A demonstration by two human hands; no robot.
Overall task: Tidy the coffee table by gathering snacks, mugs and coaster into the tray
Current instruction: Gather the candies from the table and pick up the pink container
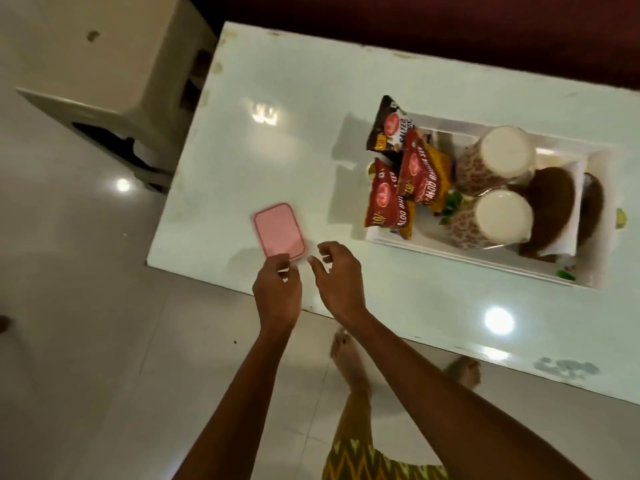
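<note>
A pink rectangular box with a lid (279, 231) lies near the front left corner of the white coffee table (277, 150). My left hand (277, 294) touches the box's near edge with its fingertips. My right hand (337, 280) hovers just right of it, fingers apart and empty. To the right stands a white tray (391, 241) that holds three snack packets (408, 168), two patterned mugs (495, 161) upside down and brown round coasters (550, 202).
A beige plastic stool (114, 74) stands on the tiled floor left of the table. My bare feet (346, 358) are at the table's near edge. A dark red surface lies behind the table.
</note>
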